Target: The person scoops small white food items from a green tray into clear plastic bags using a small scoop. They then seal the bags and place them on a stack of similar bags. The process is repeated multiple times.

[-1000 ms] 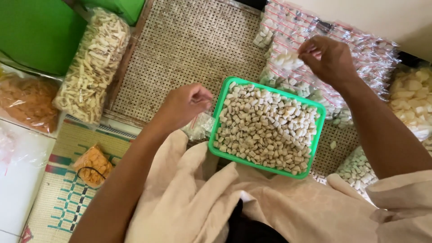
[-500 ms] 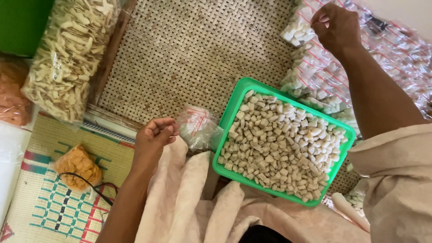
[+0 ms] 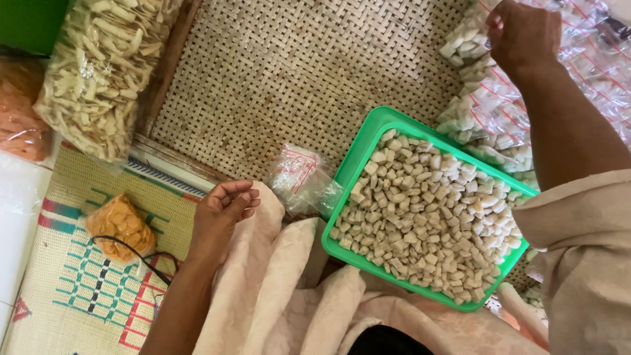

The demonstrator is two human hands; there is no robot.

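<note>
A green plastic tray [image 3: 355, 161] full of small beige snack pieces rests on my lap cloth. My left hand [image 3: 222, 213] lies palm up on the cloth left of it, fingers loosely curled, holding nothing. A small crumpled clear bag [image 3: 303, 179] sits between that hand and the tray. My right hand [image 3: 520, 34] reaches to the far right onto a pile of filled clear snack packets [image 3: 486, 118]; its fingers are curled on the pile, and what they grip is hidden.
A woven rattan tray [image 3: 296, 79] lies beyond the green tray. A large bag of pale chips [image 3: 98, 72] and an orange snack bag [image 3: 20, 112] lie at the left. A small bag of orange crackers [image 3: 119, 227] and a black cord [image 3: 141, 260] rest on the patterned mat.
My left hand has drawn back from the green tray's left edge to the cloth and turned palm up. The small clear bag came into sight. My right hand reached further up onto the packets.
</note>
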